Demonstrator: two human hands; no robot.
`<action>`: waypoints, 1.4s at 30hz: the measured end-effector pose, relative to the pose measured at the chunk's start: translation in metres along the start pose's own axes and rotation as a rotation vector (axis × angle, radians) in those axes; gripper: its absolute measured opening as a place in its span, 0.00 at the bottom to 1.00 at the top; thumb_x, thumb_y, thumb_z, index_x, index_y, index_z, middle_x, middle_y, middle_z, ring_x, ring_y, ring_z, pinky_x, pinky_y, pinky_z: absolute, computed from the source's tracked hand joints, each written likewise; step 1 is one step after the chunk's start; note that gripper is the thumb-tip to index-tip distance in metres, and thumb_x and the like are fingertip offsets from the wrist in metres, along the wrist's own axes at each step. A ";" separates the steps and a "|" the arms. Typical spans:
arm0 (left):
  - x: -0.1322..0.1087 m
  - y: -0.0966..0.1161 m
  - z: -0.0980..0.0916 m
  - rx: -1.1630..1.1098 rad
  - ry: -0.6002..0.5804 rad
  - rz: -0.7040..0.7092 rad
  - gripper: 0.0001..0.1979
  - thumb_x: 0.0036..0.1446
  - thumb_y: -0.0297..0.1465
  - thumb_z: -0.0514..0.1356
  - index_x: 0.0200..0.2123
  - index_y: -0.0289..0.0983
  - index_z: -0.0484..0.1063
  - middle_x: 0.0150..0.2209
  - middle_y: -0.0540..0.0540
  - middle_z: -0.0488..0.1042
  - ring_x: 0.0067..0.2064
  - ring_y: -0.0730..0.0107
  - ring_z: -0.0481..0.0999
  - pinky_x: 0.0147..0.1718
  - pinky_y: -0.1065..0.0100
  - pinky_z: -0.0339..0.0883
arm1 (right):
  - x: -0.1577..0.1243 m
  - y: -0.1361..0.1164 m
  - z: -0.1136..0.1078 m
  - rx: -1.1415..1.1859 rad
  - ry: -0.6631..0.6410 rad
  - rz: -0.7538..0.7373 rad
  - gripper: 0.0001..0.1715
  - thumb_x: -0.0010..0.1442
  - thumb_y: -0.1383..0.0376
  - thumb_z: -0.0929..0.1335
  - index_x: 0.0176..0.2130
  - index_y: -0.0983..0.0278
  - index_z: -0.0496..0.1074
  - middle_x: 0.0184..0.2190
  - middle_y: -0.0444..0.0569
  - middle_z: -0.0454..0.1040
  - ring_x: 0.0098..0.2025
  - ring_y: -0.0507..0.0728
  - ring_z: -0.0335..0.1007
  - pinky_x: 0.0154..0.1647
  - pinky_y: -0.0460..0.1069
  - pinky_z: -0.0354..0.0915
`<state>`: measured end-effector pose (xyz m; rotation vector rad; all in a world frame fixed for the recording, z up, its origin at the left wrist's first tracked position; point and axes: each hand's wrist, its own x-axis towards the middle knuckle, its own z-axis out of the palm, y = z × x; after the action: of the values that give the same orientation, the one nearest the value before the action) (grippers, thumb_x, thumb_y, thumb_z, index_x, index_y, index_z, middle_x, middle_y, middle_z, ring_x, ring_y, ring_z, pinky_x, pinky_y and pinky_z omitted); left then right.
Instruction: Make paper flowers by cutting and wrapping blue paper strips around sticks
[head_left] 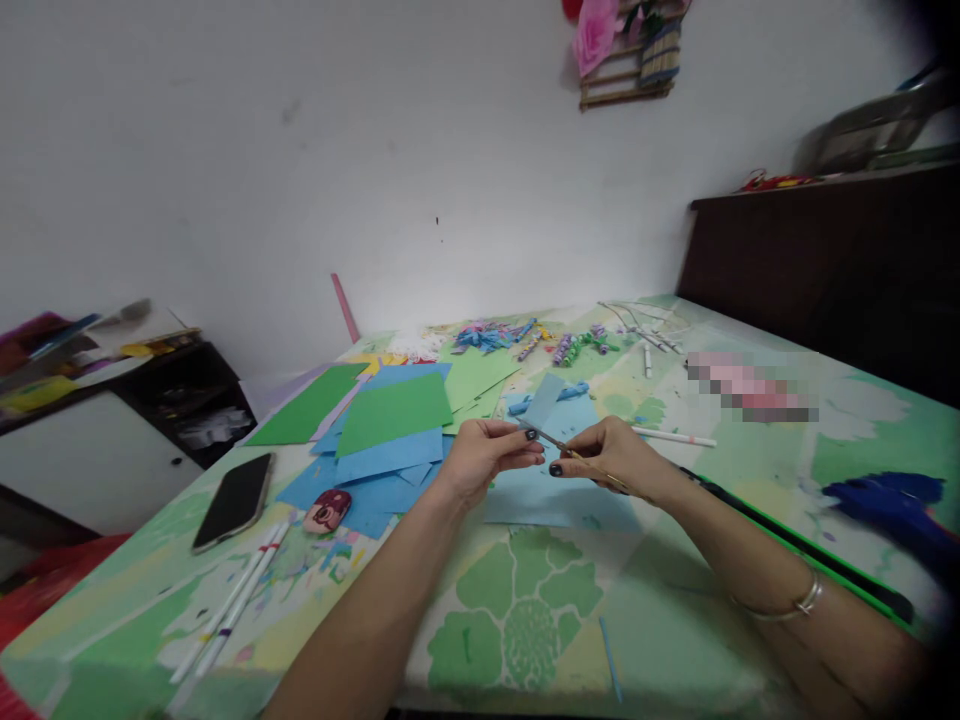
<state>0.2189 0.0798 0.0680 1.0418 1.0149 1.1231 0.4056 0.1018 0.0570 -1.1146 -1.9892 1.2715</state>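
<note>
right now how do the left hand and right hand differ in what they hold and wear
The left hand pinches a light blue paper strip, while the right hand holds scissors. The right hand has a silvery bangle further up its arm; the left hand's arm shows none. Both have dark nail polish.

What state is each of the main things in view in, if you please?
Left hand: closed on the paper piece
Paper piece: held up
Right hand: closed on the scissors
Scissors: pointing toward the left hand; blade opening unclear
Phone: lying, screen dark
Top green sheet: flat, over blue sheets
Bracelet: worn on right wrist
</note>
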 end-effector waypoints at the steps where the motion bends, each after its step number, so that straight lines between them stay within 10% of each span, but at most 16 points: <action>1: 0.000 0.000 0.000 -0.001 -0.001 0.000 0.08 0.40 0.26 0.66 0.25 0.27 0.74 0.24 0.41 0.76 0.25 0.72 0.75 0.29 0.71 0.71 | 0.000 0.000 0.000 -0.008 0.002 -0.001 0.17 0.42 0.55 0.71 0.21 0.68 0.72 0.09 0.36 0.51 0.12 0.44 0.43 0.13 0.44 0.38; 15: 0.002 -0.003 -0.003 -0.007 -0.019 -0.007 0.08 0.40 0.26 0.65 0.26 0.27 0.73 0.25 0.41 0.76 0.26 0.70 0.76 0.30 0.71 0.71 | 0.002 0.010 -0.002 -0.067 0.007 0.026 0.21 0.42 0.51 0.70 0.22 0.68 0.73 0.07 0.39 0.56 0.09 0.46 0.50 0.08 0.42 0.47; 25: 0.001 -0.003 0.000 0.076 -0.012 0.041 0.10 0.45 0.33 0.61 0.26 0.30 0.73 0.28 0.41 0.76 0.25 0.72 0.74 0.22 0.73 0.66 | 0.003 0.000 0.005 0.177 0.248 -0.073 0.19 0.44 0.55 0.70 0.31 0.68 0.72 0.07 0.37 0.58 0.09 0.45 0.50 0.08 0.42 0.50; 42: -0.001 -0.013 0.007 0.090 -0.206 0.235 0.16 0.42 0.32 0.64 0.38 0.35 0.75 0.30 0.44 0.73 0.27 0.74 0.68 0.22 0.74 0.61 | -0.002 -0.006 0.018 0.870 -0.012 0.071 0.13 0.45 0.65 0.69 0.20 0.66 0.60 0.11 0.36 0.55 0.12 0.42 0.45 0.11 0.41 0.39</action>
<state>0.2286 0.0765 0.0568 1.3471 0.7997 1.1390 0.3910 0.0901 0.0553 -0.7246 -1.1576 1.8982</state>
